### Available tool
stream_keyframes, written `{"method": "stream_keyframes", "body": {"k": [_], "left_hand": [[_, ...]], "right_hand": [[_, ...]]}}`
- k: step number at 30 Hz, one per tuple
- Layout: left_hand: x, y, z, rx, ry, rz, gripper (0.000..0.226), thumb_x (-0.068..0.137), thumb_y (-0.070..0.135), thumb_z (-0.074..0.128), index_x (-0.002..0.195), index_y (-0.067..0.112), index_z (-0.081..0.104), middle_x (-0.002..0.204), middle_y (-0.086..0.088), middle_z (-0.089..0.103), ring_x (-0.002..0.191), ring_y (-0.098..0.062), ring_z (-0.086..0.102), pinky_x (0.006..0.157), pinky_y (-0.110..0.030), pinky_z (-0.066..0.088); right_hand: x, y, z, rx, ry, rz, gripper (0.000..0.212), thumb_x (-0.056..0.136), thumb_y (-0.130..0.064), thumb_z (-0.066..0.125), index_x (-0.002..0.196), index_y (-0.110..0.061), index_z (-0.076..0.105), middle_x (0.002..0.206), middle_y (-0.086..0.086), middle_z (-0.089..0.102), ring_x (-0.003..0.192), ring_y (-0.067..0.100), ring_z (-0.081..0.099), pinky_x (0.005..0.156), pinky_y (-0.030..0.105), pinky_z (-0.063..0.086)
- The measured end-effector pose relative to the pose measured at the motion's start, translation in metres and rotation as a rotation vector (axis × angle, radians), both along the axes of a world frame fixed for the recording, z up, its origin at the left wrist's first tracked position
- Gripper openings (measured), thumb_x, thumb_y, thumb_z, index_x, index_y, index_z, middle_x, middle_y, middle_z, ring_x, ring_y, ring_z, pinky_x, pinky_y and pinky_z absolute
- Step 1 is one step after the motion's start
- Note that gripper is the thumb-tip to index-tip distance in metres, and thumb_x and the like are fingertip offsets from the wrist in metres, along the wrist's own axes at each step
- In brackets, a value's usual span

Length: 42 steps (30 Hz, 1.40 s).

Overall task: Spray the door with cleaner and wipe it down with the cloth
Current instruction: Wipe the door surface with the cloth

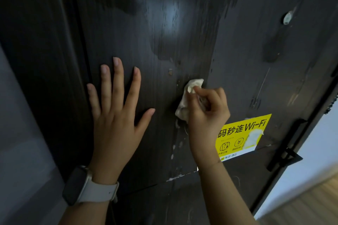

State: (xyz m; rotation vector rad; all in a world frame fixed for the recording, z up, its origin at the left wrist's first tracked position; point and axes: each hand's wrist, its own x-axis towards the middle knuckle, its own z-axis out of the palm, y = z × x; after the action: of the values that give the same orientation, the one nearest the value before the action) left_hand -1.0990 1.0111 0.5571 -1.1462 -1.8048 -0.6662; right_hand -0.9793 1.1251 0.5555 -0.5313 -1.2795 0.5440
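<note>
White cloth (189,97) in right hand (206,115)

Dim, soft glare (edges warped)

Bits around the yellow Wi-Fi sticker

Yellow Wi-Fi sticker (243,136), partly torn; black latch (285,153) just right of it; wooden floor (311,204) below right; small round tag (287,17) well above.

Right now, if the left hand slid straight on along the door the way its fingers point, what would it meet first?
The left hand lies flat on the door, fingers pointing up. That line shows only bare dark panel with damp streaks as far as the frame reaches. The cloth and yellow sticker sit off to its right.
</note>
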Motion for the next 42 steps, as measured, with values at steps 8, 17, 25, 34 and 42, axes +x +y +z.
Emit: {"method": "stream_keyframes", "body": {"k": [8,17,25,34,42], "left_hand": [[0.0,0.0,0.0,0.004,0.001,-0.011,0.085,0.094,0.047,0.058,0.157,0.017,0.01,0.16,-0.009,-0.015,0.148,-0.026,-0.017,0.119,-0.048,-0.012],[0.0,0.0,0.0,0.007,0.003,-0.007,0.086,0.093,0.048,0.057,0.157,0.017,0.009,0.16,-0.01,-0.012,0.148,-0.026,-0.016,0.119,-0.048,-0.012],[-0.001,0.0,0.0,0.007,0.001,-0.001,0.086,0.093,0.049,0.057,0.157,0.017,0.009,0.161,-0.012,-0.01,0.148,-0.026,-0.015,0.119,-0.049,-0.011],[-0.001,-0.001,0.0,0.001,0.011,-0.008,0.086,0.093,0.049,0.057,0.157,0.017,0.009,0.161,-0.011,-0.012,0.147,-0.027,-0.016,0.118,-0.049,-0.012],[0.013,-0.002,-0.022,0.082,-0.029,-0.163,0.071,0.088,0.025,0.067,0.151,0.017,0.033,0.162,-0.013,0.005,0.15,-0.028,-0.007,0.12,-0.051,-0.008]], "right_hand": [[0.003,0.004,0.017,-0.03,0.06,0.041,0.012,0.081,-0.003,0.074,0.074,-0.01,0.068,0.072,0.001,0.05,0.067,0.0,0.049,0.065,0.012,0.036],[0.012,0.012,0.023,-0.014,0.01,0.024,0.014,0.079,-0.002,0.073,0.073,-0.014,0.068,0.073,0.013,0.054,0.067,0.0,0.05,0.065,0.01,0.035],[0.016,0.018,0.028,0.053,-0.066,0.019,0.01,0.08,-0.003,0.074,0.076,-0.012,0.072,0.073,-0.001,0.047,0.066,-0.003,0.05,0.063,0.013,0.035],[0.017,0.018,0.03,0.13,-0.139,-0.052,0.008,0.081,-0.003,0.072,0.076,-0.009,0.072,0.074,0.001,0.044,0.065,-0.001,0.046,0.061,0.012,0.034],[0.026,0.007,-0.104,0.08,-0.378,-0.037,0.013,0.083,-0.005,0.071,0.071,-0.006,0.067,0.074,-0.004,0.043,0.065,0.022,0.051,0.055,0.03,0.038]]}}
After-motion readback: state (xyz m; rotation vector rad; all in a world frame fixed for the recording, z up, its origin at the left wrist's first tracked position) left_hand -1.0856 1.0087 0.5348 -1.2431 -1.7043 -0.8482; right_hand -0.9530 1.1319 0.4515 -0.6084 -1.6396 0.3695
